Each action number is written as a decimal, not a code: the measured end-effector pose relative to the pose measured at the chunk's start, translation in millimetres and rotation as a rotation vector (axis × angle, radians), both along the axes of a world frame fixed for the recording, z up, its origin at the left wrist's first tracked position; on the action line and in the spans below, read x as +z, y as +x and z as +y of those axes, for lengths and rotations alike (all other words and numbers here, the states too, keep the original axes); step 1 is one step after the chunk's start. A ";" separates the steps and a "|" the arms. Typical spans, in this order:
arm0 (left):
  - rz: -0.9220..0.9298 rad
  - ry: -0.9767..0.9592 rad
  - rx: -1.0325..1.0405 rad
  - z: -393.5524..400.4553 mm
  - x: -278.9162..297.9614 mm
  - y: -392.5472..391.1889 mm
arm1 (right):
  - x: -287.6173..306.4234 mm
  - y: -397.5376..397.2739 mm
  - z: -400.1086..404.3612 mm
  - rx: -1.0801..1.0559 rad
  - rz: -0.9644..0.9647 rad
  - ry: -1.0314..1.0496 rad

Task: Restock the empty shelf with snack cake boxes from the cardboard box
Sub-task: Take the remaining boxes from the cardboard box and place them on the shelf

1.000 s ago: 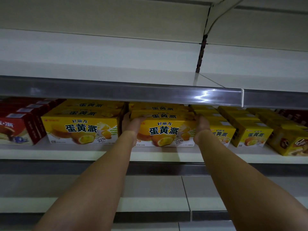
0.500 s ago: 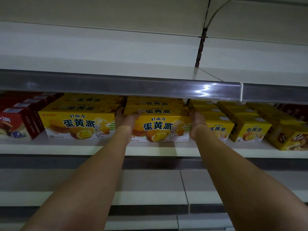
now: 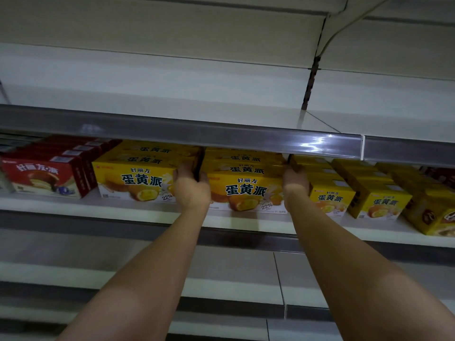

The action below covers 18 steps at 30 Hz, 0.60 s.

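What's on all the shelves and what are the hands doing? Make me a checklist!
Surface: white shelf, stocked.
Job's things: wide yellow box held at both ends; same boxes behind; another wide yellow row at left.
Clutter: red boxes far left, small yellow boxes right.
Grippers: left hand and right hand grip the box.
Cables: thin cable top right.
Surroundings: upper shelf bare.

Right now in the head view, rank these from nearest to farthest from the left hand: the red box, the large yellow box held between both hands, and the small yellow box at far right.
1. Held yellow box, touching the left hand.
2. Red box, at left.
3. Small yellow box, at right.
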<state>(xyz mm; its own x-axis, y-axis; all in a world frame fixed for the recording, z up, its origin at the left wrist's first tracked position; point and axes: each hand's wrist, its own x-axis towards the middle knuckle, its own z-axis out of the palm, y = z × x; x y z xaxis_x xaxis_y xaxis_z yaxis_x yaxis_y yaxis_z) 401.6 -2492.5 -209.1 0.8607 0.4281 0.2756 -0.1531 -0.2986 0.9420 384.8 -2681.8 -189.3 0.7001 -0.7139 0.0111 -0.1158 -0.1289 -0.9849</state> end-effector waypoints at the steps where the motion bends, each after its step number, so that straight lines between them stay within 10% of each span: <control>1: 0.002 -0.022 0.032 7.2 -1.9 -1.7 | 0.7 -0.8 1.4 -0.033 0.059 -0.140; 5: 0.056 -0.109 0.074 33.4 -6.0 -16.7 | 8.2 -20.8 30.3 -0.095 0.084 -0.518; 18: 0.087 -0.122 0.189 138.9 -11.4 -9.7 | 12.8 -23.3 166.2 0.274 -0.074 -0.321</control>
